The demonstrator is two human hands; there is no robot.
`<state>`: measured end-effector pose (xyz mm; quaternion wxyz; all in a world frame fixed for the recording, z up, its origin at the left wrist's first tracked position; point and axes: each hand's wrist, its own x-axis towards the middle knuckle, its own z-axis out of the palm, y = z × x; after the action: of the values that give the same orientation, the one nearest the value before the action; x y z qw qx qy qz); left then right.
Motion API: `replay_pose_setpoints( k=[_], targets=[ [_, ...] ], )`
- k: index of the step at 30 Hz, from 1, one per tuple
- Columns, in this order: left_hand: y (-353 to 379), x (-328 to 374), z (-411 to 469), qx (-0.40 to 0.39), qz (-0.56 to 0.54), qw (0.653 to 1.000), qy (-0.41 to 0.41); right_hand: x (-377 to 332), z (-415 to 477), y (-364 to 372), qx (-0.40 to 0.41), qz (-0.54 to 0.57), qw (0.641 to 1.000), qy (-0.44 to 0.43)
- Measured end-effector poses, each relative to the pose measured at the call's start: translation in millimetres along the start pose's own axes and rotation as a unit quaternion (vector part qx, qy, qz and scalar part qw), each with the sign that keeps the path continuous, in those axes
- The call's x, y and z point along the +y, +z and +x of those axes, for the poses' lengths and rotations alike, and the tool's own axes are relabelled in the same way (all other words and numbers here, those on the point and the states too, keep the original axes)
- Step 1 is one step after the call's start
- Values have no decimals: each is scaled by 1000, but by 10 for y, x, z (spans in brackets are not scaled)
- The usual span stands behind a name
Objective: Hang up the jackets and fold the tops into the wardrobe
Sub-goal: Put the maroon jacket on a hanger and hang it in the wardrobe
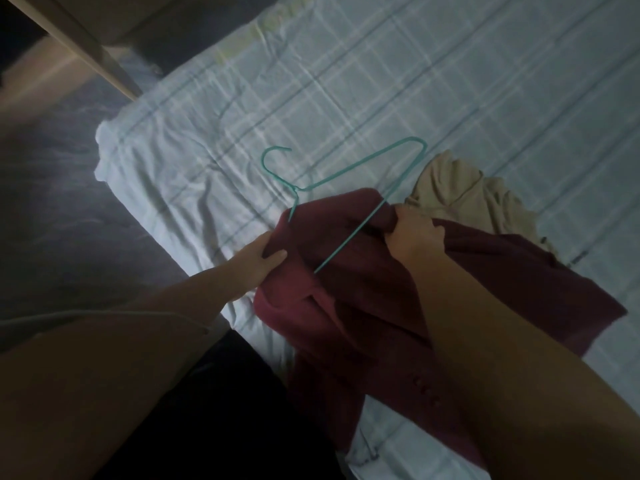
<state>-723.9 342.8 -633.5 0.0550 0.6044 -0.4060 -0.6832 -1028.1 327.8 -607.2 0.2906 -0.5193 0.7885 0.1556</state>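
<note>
1. Both forearms are bare to the left hand (258, 263) and right hand (415, 233).
2. A pale sleeve hem (114, 312) (thin, light-edged) crosses the near left arm.
3. Dark clothing (225, 410) shows between the arms.

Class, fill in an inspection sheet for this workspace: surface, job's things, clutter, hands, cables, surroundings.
Surface: bed sheet, pale checked, creased.
Job's things: maroon jacket over the bed's edge; teal wire hanger partly inside it; beige garment crumpled beside the jacket.
Clutter: nothing seen.
Hands: left hand and right hand each grip the jacket.
Cables: nothing seen.
Surroundings: dark floor; pale wooden furniture edge beyond the bed.
</note>
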Motion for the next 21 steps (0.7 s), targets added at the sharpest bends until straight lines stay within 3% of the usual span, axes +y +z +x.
replay_pose_setpoints(
  k=[9, 17, 21],
  targets=[
    [-148, 613, -113, -19, 47, 995, 87, 202, -145, -700, 150, 69, 986, 6],
    [-163, 2074, -435, -55, 174, 953, 242, 607, -911, -1784, 255, 212, 943, 37],
    [-30, 2981, -753, -66, 188, 931, 307, 915, -1422, -2388, 315, 213, 924, 48]
  ],
)
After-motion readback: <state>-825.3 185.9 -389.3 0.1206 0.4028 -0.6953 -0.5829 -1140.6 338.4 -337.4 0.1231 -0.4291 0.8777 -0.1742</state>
